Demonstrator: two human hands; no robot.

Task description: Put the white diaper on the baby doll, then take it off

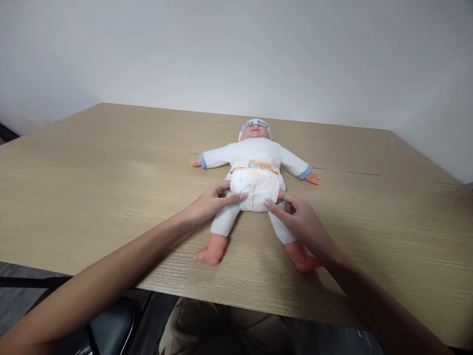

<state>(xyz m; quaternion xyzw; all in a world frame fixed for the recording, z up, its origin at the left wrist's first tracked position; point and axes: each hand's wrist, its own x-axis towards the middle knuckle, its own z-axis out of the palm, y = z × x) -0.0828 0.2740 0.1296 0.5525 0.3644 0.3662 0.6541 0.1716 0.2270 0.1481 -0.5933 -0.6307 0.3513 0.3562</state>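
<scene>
A baby doll point(254, 148) in a white suit with blue cuffs and a white cap lies on its back, feet towards me. Round its hips is a white diaper point(254, 185) with an orange printed band at the waist. My left hand point(212, 201) pinches the diaper's edge at the leg on the left, thumb on top and fingers partly hidden. At the other leg, my right hand point(295, 212) grips the opposite edge between thumb and curled fingers. Both of the doll's arms are spread out sideways, and its bare feet point apart.
The doll lies on a wide wooden table point(111, 197) with a thin seam across it. Behind stands a pale wall point(236, 54). Below the front edge are a dark chair point(111, 325) at the left and my own lap point(221, 328).
</scene>
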